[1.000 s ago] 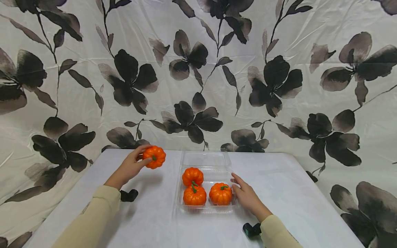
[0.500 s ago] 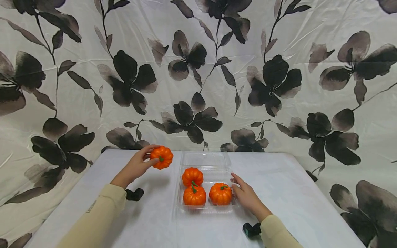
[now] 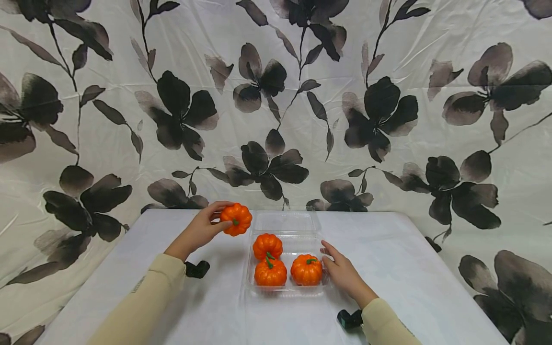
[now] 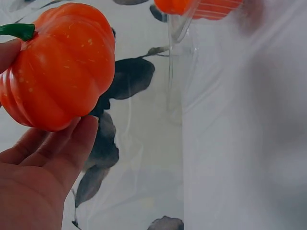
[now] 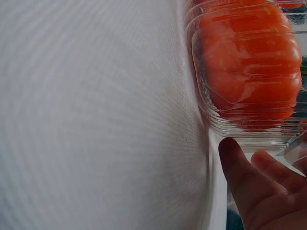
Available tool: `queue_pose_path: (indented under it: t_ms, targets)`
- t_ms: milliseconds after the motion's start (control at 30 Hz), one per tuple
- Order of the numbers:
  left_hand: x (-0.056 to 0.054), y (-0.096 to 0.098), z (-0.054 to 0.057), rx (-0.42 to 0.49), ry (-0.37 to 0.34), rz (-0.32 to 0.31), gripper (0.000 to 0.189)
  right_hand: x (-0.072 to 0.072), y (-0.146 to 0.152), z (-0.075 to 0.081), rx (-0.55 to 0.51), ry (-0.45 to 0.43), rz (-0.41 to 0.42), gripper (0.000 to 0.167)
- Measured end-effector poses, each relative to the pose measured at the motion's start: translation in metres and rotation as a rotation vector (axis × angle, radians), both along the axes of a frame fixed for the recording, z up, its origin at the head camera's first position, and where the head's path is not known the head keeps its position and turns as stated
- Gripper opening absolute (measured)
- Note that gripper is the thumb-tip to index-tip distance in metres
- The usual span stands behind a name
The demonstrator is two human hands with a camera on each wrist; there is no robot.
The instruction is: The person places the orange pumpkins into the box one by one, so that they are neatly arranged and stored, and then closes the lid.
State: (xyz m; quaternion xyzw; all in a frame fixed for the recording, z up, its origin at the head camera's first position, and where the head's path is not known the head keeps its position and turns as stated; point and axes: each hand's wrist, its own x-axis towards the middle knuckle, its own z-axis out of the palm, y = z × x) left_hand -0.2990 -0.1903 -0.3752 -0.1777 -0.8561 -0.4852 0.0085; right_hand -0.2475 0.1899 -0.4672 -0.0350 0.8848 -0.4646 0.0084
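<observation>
In the head view my left hand [image 3: 199, 234] grips a small orange pumpkin [image 3: 235, 219] with a green stem, holding it above the table just left of a clear plastic clamshell box [image 3: 300, 246]. The left wrist view shows the pumpkin [image 4: 64, 69] between thumb and fingertips. Inside the box sit three similar pumpkins: one at back left [image 3: 268, 245], one at front left [image 3: 270, 273] and one at front right [image 3: 306, 270]. My right hand [image 3: 345, 277] rests at the box's right side, fingers extended; the right wrist view has its fingertips [image 5: 231, 149] right at the ribbed wall.
The box's clear lid [image 3: 284, 221] lies folded back toward the far table edge. A white cloth covers the table [image 3: 379, 249]. Behind it hangs a floral curtain [image 3: 319, 143]. Black wrist devices [image 3: 197, 269] show beneath both wrists.
My left hand has carried its pumpkin steadily rightward, closer to the box. The right hand, the box and its three pumpkins have stayed in place.
</observation>
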Motion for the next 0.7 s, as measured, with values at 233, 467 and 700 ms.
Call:
queue_pose_path:
  t_ms: [233,467,700]
  targets:
    - [0.001,0.011,0.001,0.008,-0.011,-0.011,0.055,0.001,0.0,0.0,0.007,-0.01,0.0,0.052]
    - [-0.001,0.023,0.001,0.022,-0.025,-0.019,0.056,0.0,0.0,0.0,0.01,-0.01,0.003,0.052]
    - [-0.002,0.034,0.002,0.048,-0.039,-0.028,0.055,0.0,0.0,0.001,0.005,-0.019,-0.003,0.052]
